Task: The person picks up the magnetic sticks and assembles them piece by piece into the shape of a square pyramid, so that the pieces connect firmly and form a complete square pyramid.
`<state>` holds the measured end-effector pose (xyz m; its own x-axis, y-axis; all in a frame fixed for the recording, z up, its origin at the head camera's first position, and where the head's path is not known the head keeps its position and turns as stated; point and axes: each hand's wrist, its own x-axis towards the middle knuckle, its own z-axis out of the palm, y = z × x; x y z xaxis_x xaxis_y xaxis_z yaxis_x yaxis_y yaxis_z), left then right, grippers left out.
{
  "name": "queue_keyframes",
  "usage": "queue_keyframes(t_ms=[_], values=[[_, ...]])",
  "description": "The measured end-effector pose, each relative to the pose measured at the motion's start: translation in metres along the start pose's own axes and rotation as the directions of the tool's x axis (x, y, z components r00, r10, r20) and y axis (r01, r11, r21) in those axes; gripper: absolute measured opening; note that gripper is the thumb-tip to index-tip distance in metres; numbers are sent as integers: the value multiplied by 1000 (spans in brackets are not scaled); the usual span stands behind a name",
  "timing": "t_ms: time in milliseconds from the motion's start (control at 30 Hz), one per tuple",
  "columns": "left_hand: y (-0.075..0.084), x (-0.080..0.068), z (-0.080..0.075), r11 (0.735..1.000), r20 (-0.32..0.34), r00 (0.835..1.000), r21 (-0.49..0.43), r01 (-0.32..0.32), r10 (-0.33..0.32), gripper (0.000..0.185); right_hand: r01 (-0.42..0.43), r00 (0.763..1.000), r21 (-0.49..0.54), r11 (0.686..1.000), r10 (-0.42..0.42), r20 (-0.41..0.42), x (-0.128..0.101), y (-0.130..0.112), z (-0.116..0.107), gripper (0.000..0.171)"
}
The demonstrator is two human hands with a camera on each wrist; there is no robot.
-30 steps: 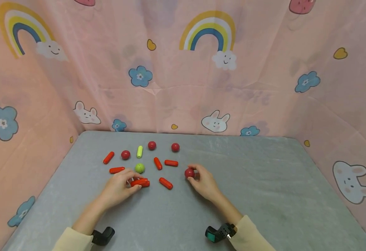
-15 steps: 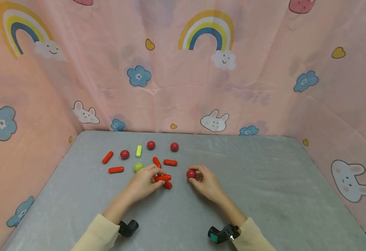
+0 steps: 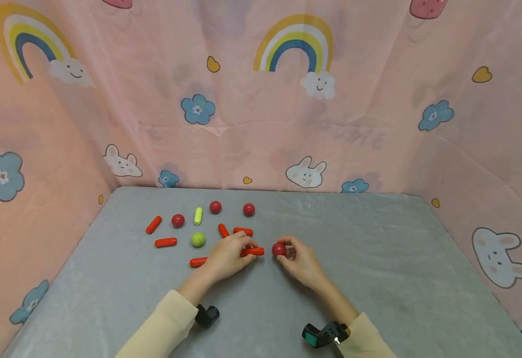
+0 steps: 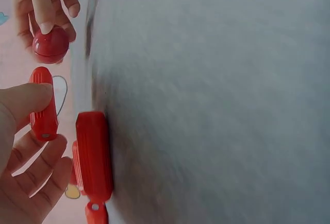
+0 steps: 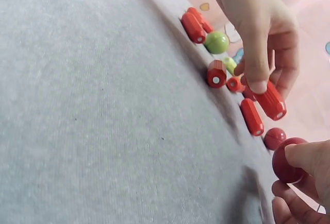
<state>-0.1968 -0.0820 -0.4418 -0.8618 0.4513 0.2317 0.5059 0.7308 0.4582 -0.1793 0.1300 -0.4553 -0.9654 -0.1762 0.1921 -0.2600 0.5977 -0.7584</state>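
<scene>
I see a pink cartoon backdrop (image 3: 261, 99) printed with rainbows, bunnies and flowers wrapping three sides of a grey counter (image 3: 377, 268). My left hand (image 3: 229, 256) sits near the counter's middle, fingers curled to pinch a red cylinder (image 3: 253, 251) and hold it just off the surface; the left wrist view shows the thumb and a finger clamped on it. My right hand (image 3: 298, 258) is just beside it, fingertips gripping a red ball (image 3: 279, 249), which sits close to the free end of the cylinder, apart from it by a small gap. Behind the left hand another red cylinder (image 3: 198, 261) lies flat on the counter. Farther back, loose pieces are scattered: a green ball (image 3: 198, 239), a yellow-green cylinder (image 3: 198, 216), three more red balls (image 3: 215, 207), and several red cylinders (image 3: 165, 242) lying at different angles, all well apart from the two hands.
</scene>
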Motion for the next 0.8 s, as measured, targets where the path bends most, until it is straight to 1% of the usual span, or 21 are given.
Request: queue_keyframes(t_ms=[200, 367, 500, 667, 800], values=[[5, 9, 7, 1000, -9, 1000, 2, 4, -4, 19, 31, 1000, -41, 999, -31, -3, -1, 3, -3, 36], [8, 14, 14, 999, 27, 999, -30, 22, -22, 16, 58, 998, -46, 997, -59, -15, -1, 8, -2, 35], [10, 16, 17, 999, 43, 999, -33, 13, -12, 16, 57, 998, -37, 998, -58, -12, -1, 10, -2, 34], [11, 18, 20, 1000, 35, 999, -7, -15, 16, 18, 52, 999, -44, 998, -52, 6, -1, 11, -2, 34], [11, 18, 21, 1000, 42, 999, -1, -13, 13, 17, 56, 998, -58, 997, -55, 13, -2, 12, -3, 33]])
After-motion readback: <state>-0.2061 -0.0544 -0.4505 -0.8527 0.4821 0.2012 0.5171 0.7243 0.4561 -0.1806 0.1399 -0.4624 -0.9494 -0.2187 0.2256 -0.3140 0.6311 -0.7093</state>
